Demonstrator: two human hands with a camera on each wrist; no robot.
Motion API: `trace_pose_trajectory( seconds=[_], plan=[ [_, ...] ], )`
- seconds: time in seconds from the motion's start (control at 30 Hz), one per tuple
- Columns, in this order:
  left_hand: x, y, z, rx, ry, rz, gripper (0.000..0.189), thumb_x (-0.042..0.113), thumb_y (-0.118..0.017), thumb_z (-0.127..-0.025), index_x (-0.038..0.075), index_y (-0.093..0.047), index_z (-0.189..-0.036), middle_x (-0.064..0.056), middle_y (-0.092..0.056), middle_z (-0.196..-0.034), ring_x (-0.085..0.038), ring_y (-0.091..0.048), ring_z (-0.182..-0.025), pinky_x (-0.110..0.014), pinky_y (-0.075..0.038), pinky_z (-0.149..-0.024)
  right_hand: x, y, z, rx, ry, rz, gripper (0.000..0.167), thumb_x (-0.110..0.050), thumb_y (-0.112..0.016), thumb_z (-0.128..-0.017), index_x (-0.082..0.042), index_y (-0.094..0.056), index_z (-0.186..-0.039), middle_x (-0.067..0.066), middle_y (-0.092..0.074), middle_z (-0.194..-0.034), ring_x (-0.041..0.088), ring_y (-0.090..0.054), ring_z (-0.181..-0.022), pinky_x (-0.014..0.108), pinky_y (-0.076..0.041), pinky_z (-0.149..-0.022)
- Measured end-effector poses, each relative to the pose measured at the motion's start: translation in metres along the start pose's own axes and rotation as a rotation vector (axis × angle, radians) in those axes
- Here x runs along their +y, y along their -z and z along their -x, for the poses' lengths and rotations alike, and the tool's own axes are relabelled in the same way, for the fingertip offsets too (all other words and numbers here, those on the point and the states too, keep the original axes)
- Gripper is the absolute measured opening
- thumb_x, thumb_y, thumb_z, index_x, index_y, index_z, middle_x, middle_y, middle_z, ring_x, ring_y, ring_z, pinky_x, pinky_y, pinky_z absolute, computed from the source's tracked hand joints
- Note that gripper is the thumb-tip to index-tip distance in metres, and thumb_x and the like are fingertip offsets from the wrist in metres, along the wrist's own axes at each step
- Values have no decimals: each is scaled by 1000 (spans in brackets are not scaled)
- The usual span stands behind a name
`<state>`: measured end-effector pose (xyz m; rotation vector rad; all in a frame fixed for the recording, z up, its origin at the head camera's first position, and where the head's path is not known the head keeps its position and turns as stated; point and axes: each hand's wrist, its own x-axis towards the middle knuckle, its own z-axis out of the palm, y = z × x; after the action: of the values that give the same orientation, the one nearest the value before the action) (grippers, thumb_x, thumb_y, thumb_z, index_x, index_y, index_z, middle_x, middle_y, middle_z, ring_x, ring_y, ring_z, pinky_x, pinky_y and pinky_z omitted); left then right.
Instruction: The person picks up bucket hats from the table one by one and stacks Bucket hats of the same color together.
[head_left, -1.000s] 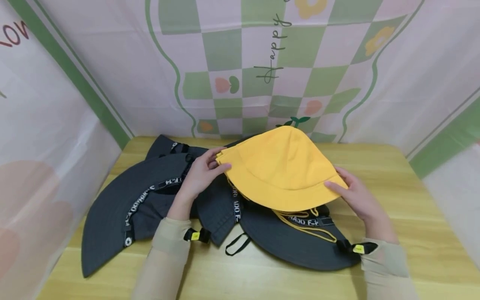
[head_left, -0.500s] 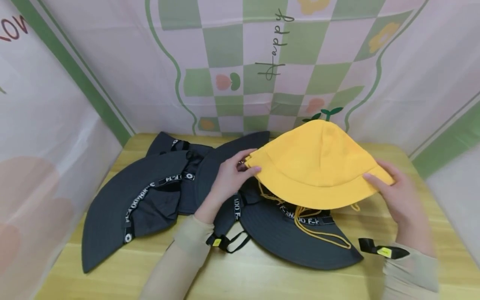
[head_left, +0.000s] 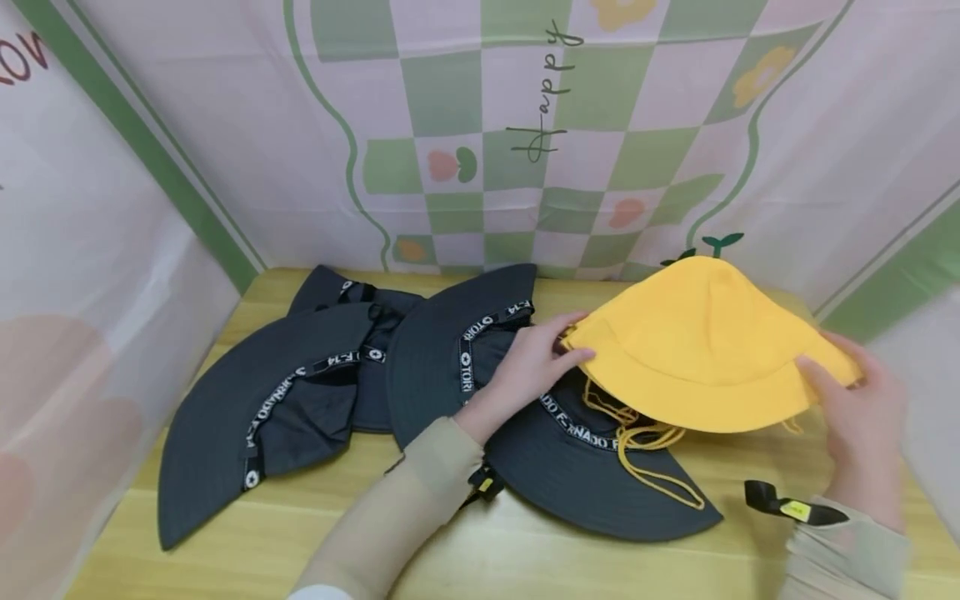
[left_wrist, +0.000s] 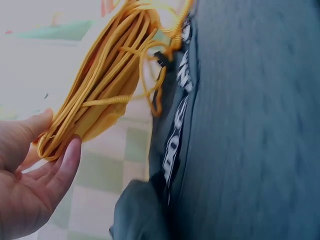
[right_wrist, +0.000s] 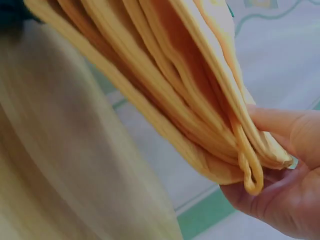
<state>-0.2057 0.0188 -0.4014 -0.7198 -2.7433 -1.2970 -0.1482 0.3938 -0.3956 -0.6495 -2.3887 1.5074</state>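
A folded stack of yellow sun hats (head_left: 705, 342) is held up at the table's right side, green sprout trims (head_left: 722, 243) at its crown. My left hand (head_left: 528, 367) pinches the left end of the brims, thumb on the front. At the opposite end my right hand (head_left: 862, 408) grips the brim corner. Several layers of yellow fabric show between thumb and fingers in the right wrist view. Yellow cords (head_left: 637, 454) hang below the stack, over a dark grey wide-brimmed hat (head_left: 592, 496). The left wrist view shows the layered yellow edges (left_wrist: 100, 75) in my left fingers.
More dark grey hats lie overlapping on the wooden table (head_left: 555, 567): one with its brim spread at the left (head_left: 202, 417), another in the middle (head_left: 420, 350). Their bands carry white lettering. A printed cloth (head_left: 450, 92) hangs behind the table's back edge.
Both hands have carried the yellow hats to the right, away from the middle of the dark hats. More of the dark hats beneath now shows. The cords trail along over the front dark hat.
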Motion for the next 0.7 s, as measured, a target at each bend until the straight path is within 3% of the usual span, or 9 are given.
trace_pose_trajectory(
  seconds=[0.03, 0.13, 0.3, 0.4, 0.47, 0.53, 0.57, 0.63, 0.7],
  plan=[
    [3, -3, -3, -8, -4, -31, 58, 42, -67, -95, 22, -52, -147, -2, -68, -132, -14, -69, -109, -23, -54, -86, 2, 2, 0, 13, -10, -3, 55, -24, -73, -92, -37, -54, -143, -25, -52, -111, -4, -46, -57, 17, -40, -45],
    [12, -12, -12, -33, -17, -105, 57, 42, -64, -96, 22, -51, -148, 0, -64, -138, -15, -66, -118, -26, -52, -94, 6, 7, 0, 49, -55, 27, 55, -26, -72, -93, -40, -54, -143, -27, -49, -114, -1, -43, -52, 19, -38, -41],
    [22, -21, -31, -81, 10, -121, 55, 42, -61, -98, 25, -47, -149, 2, -65, -135, -10, -66, -104, -20, -48, -79, 12, 15, 0, 64, -107, 52, 56, -27, -69, -94, -39, -51, -145, -31, -46, -111, 5, -40, -44, 28, -36, -35],
    [27, -22, -42, -85, 54, -97, 54, 42, -61, -99, 26, -48, -149, 3, -66, -134, -9, -63, -97, -20, -46, -76, 15, 18, 0, 63, -99, 91, 58, -27, -66, -95, -36, -47, -148, -22, -50, -125, -1, -45, -55, 28, -38, -37],
    [29, -24, -48, -73, 74, -94, 54, 42, -61, -98, 26, -49, -148, 3, -66, -133, -9, -63, -97, -20, -46, -77, 18, 18, -1, 65, -90, 158, 59, -29, -63, -96, -33, -42, -152, -12, -48, -141, -2, -53, -73, 24, -49, -55],
    [30, -28, -54, -61, 89, -97, 53, 42, -62, -98, 26, -51, -147, 4, -66, -133, -9, -64, -100, -19, -47, -78, 22, 20, -3, 58, -64, 205, 63, -29, -61, -96, -28, -37, -155, -9, -41, -150, -6, -49, -94, 20, -50, -79],
    [30, -31, -56, -55, 93, -105, 52, 42, -62, -98, 27, -51, -146, 5, -66, -133, -9, -65, -103, -19, -48, -81, 24, 22, -3, 50, -50, 218, 65, -28, -61, -96, -26, -36, -156, -8, -44, -147, -7, -45, -98, 16, -45, -85],
    [30, -36, -60, -48, 102, -122, 51, 41, -63, -98, 27, -52, -145, 5, -65, -135, -9, -65, -112, -19, -50, -86, 27, 24, -4, 31, -6, 242, 69, -27, -62, -95, -21, -32, -157, -12, -49, -136, -8, -41, -103, 10, -34, -92],
    [31, -41, -64, -55, 119, -133, 51, 40, -63, -98, 28, -51, -146, 6, -64, -137, -10, -64, -116, -20, -51, -88, 29, 28, -3, -5, 22, 254, 74, -27, -64, -95, -19, -28, -159, -10, -48, -136, -10, -38, -99, 9, -34, -87]
  ],
)
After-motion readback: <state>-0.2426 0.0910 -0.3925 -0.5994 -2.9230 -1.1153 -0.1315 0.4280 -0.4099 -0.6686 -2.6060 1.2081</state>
